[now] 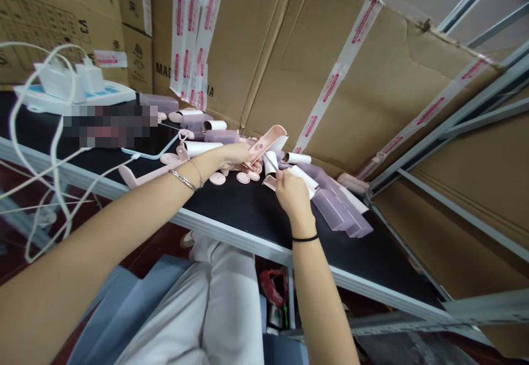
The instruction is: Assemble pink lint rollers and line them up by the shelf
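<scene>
My left hand [238,154] is closed around a pink curved plastic shell [268,136], holding it tilted above the black tabletop [239,205]. My right hand [291,189] is closed in a pinch on a thin metal tool [271,162] whose tip points at the underside of the pink shell. Small pink round caps [243,177] lie on the table just under the two hands. White tubes [298,158] and purple housings [336,208] lie around and to the right of my right hand.
A white power strip with chargers [74,87] and looping white cables [58,172] sit at the left. Taped cardboard boxes [330,67] wall in the back. A metal shelf frame [454,128] stands at right. The table's metal front edge [248,244] runs above my lap.
</scene>
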A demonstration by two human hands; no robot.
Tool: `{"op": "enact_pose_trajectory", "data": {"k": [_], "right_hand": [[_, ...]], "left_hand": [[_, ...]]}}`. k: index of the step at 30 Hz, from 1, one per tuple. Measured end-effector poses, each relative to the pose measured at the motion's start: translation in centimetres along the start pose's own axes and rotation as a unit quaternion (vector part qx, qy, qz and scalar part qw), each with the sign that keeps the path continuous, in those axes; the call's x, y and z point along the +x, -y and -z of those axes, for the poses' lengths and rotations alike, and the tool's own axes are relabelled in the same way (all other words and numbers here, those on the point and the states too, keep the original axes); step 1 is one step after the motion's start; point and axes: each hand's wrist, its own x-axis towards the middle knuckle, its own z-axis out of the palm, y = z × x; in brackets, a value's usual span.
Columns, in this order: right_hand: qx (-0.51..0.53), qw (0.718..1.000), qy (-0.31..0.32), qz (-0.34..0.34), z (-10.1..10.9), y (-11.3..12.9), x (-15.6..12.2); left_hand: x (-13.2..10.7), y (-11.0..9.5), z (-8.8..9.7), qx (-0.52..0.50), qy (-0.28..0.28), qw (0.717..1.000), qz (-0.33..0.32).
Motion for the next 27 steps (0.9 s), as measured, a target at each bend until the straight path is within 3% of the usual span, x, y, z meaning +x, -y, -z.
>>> {"op": "enact_pose_trajectory", "data": {"k": [5,11,19,27], "right_hand": [[0.036,0.998,-0.054,0.006,0.3,-0.8,-0.3],[0.022,1.000,-0.011,-0.001,-0.6,-0.8,0.0],[0.004,1.000,0.005,0.000,-0.7,-0.2,0.1],[-0.073,0.997,-0.013,0.001,-0.6,0.8,-0.4]], "left_hand": [[0.4,1.0,-0.6,-0.006,-0.054,0.998,-0.021],[1.7,2.6,-0.1,0.041,-0.004,0.999,-0.026],[2.8,3.7,0.6,0.091,-0.040,0.993,-0.068],[2.2,2.8,0.5,0.041,-0.028,0.999,-0.012]]}}
